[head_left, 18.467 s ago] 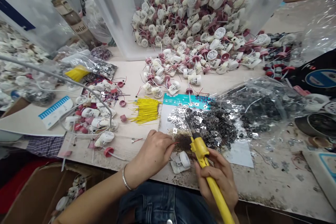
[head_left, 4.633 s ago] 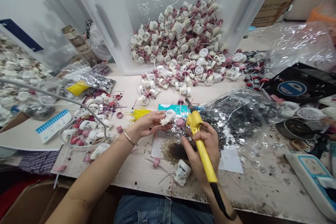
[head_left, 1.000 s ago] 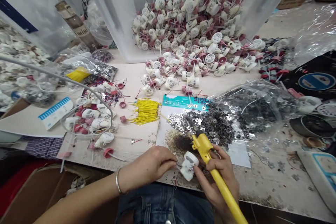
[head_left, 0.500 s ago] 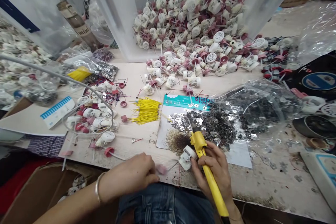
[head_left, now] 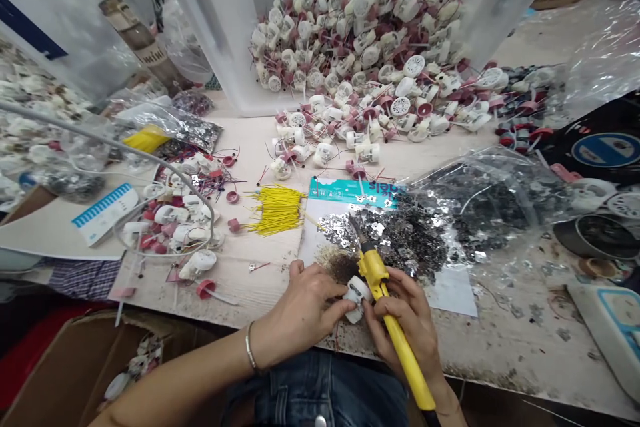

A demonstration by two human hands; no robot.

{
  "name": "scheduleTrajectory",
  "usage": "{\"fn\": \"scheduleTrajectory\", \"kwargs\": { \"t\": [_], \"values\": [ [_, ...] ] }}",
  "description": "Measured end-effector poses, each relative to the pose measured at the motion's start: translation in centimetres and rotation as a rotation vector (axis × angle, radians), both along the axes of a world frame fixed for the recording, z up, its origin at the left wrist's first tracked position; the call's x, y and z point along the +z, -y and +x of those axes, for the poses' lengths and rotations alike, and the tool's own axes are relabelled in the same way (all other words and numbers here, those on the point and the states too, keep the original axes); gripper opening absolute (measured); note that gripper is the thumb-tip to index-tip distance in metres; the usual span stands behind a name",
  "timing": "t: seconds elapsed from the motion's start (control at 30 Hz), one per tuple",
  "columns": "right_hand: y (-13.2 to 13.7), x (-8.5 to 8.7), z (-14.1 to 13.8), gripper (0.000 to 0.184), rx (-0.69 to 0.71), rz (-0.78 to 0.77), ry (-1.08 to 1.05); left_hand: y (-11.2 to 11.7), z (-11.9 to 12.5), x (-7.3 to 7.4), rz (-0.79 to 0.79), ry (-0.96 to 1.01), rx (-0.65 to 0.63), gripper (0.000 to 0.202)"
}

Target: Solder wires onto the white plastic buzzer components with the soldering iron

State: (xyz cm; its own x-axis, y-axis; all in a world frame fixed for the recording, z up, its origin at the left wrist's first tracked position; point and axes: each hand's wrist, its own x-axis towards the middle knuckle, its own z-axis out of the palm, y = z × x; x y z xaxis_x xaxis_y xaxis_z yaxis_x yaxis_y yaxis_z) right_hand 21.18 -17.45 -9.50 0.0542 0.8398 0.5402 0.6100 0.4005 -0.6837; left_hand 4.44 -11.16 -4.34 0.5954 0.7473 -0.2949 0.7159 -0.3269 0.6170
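Observation:
In the head view my right hand [head_left: 407, 320] is wrapped round a yellow soldering iron [head_left: 395, 327]. Its metal tip points away from me, over the pile of small dark and shiny metal pieces [head_left: 415, 233]. That hand's thumb and fingertips also steady a small white plastic housing [head_left: 356, 297] with a round end. From the other side my left hand [head_left: 310, 307] pinches the housing between thumb and index finger. Its fingertips partly cover the part, so I cannot make out whether a smaller piece is between them. Under the pile lies a white and teal sheet [head_left: 323, 190].
Yellow wires [head_left: 277, 210] lie bundled left of the sheet. White and pink assemblies fill a translucent bin [head_left: 233, 73] and spill out in front. More housings [head_left: 173, 217] sit at left beneath a curved grey cable [head_left: 165, 161]. At right are a plastic bag [head_left: 505, 200] and a round tin [head_left: 595, 240].
My left hand has moved right and forward, from beside a blurred pink piece on a wire to the white housing. The pink piece no longer shows. My right hand has barely moved.

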Motion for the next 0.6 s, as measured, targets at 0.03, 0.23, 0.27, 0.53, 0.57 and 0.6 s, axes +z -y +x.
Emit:
{"fn": "scheduleTrajectory", "kwargs": {
  "t": [0.03, 0.23, 0.27, 0.53, 0.57, 0.6],
  "values": [
    [0.0, 0.0, 0.0, 0.018, 0.012, -0.001, 0.001, 0.0, 0.0, 0.0, 0.005, -0.013, 0.002, 0.024],
    [0.2, 0.0, 0.1, 0.017, -0.001, -0.002, 0.009, 0.5, -0.2, -0.2, 0.084, 0.007, 0.018, 0.014],
    [0.2, -0.1, 0.1, 0.017, -0.003, -0.003, 0.011, 0.7, -0.3, -0.2, 0.104, 0.026, 0.024, 0.011],
    [0.4, -0.1, 0.3, 0.017, -0.105, 0.023, 0.059, 2.5, -2.5, 0.4, 0.303, 0.127, -0.234, 0.011],
    [0.3, 0.0, 0.4, 0.017, -0.121, 0.021, 0.069, 2.8, -2.7, 0.1, 0.282, 0.105, -0.304, 0.007],
    [0.3, 0.2, 0.5, 0.017, -0.131, 0.020, 0.079, 3.2, -2.8, -0.2, 0.269, 0.073, -0.348, 0.008]
  ]
}}
